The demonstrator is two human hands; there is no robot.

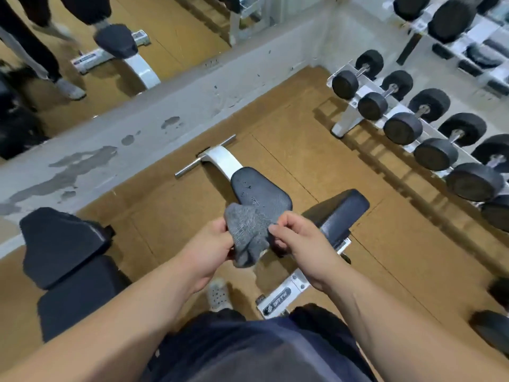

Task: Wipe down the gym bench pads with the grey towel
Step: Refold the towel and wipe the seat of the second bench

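Observation:
The grey towel [247, 235] is bunched up between both hands, held in the air above the near end of the bench seat. My left hand [212, 248] grips its left side and my right hand [300, 238] pinches its right edge with fingers closed. Just beyond the towel lies the dark seat pad [260, 190] of a white-framed bench, with a few light specks on its surface. The raised back pad [340, 213] of the same bench stands to the right, partly behind my right hand.
A second dark padded bench [63, 249] stands at the left. A dumbbell rack [413, 119] runs along the right side. A grey ledge [137, 125] under a wall mirror lies ahead. My shoe [219, 295] rests on the brown floor below.

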